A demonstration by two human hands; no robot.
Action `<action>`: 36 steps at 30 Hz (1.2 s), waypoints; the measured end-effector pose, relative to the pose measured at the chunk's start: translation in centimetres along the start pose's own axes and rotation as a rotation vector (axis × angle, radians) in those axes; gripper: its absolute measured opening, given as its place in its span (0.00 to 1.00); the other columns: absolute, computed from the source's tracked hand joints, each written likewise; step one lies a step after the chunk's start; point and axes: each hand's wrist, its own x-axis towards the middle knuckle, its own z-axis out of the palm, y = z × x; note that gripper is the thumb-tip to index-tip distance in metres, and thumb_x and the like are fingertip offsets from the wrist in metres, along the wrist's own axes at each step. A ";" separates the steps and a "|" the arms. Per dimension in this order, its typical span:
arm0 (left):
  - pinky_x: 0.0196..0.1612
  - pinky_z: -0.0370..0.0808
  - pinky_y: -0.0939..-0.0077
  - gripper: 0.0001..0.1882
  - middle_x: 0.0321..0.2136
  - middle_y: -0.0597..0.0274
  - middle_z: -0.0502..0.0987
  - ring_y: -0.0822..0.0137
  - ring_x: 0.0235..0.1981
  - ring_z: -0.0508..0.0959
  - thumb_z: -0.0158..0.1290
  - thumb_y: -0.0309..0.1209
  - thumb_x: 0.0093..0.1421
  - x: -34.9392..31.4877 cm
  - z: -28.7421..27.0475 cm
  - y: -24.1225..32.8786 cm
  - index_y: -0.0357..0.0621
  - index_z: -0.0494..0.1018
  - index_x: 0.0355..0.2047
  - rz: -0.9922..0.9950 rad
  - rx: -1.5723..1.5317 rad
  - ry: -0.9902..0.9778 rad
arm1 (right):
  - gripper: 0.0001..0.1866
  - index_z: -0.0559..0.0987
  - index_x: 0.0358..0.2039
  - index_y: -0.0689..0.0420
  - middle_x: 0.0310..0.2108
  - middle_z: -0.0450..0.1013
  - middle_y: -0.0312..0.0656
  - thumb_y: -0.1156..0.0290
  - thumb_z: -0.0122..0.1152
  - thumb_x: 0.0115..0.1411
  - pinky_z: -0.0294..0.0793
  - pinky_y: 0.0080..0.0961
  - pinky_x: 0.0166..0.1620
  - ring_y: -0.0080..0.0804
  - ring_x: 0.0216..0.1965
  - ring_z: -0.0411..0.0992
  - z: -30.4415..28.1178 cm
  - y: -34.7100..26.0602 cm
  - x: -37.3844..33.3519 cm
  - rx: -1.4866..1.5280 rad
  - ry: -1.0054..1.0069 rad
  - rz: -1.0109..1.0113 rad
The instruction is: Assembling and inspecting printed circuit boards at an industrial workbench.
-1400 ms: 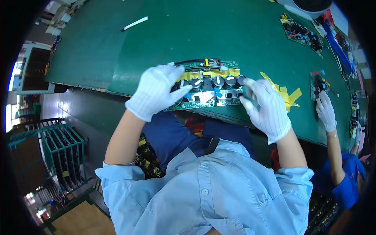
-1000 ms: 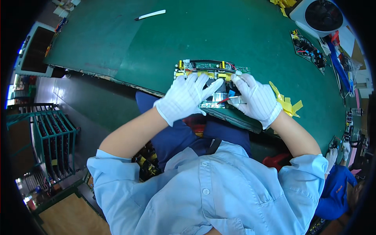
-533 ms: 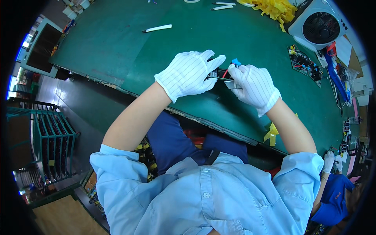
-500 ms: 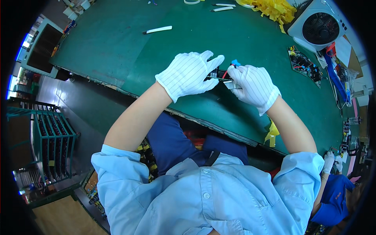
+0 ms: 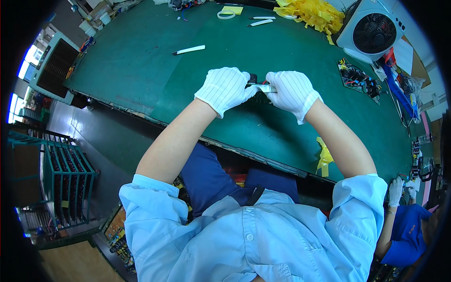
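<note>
Both my hands wear white striped gloves and meet over the green table. Between them is a small electronic assembly (image 5: 253,78), with a black part and a bit of red wire showing; the fingers hide most of it. My left hand (image 5: 226,88) is closed, its thumb and fingers pinching the assembly's left side. My right hand (image 5: 292,92) is closed on its right side, where a flat silvery piece (image 5: 266,88) shows at the fingertips. Whether that piece is part of the assembly I cannot tell.
The green table (image 5: 141,66) holds a white-handled pen-like tool (image 5: 189,50) and a pile of yellow tape pieces (image 5: 312,16). At right are a grey fan (image 5: 374,34) and a circuit board (image 5: 359,80). Yellow tape (image 5: 324,157) hangs at the near edge. A co-worker (image 5: 405,235) sits far right.
My left fingers, spread apart before, have closed on the assembly. My right hand has turned, and the blue part beside it is out of sight. The view has shifted slightly.
</note>
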 end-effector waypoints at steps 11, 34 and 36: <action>0.29 0.76 0.61 0.21 0.24 0.53 0.78 0.56 0.28 0.80 0.47 0.51 0.59 -0.3 0.3 0.6 0.47 0.77 0.30 -0.085 0.024 0.016 | 0.10 0.77 0.26 0.54 0.21 0.75 0.47 0.62 0.54 0.55 0.73 0.41 0.30 0.48 0.25 0.74 0.2 -0.2 0.1 0.034 0.024 0.048; 0.40 0.76 0.60 0.28 0.32 0.45 0.79 0.49 0.36 0.79 0.43 0.54 0.60 3.6 -2.2 2.8 0.41 0.78 0.35 -0.398 -0.287 0.169 | 0.20 0.76 0.27 0.60 0.26 0.75 0.55 0.54 0.51 0.60 0.75 0.43 0.35 0.54 0.30 0.74 -0.4 1.3 1.6 0.011 0.360 0.304; 0.41 0.75 0.59 0.29 0.32 0.43 0.79 0.48 0.36 0.79 0.42 0.54 0.61 4.2 -2.3 2.1 0.39 0.78 0.33 -0.503 -0.335 0.201 | 0.21 0.76 0.27 0.61 0.26 0.75 0.55 0.53 0.51 0.60 0.75 0.44 0.35 0.54 0.30 0.74 -0.7 2.4 1.9 0.023 0.412 0.380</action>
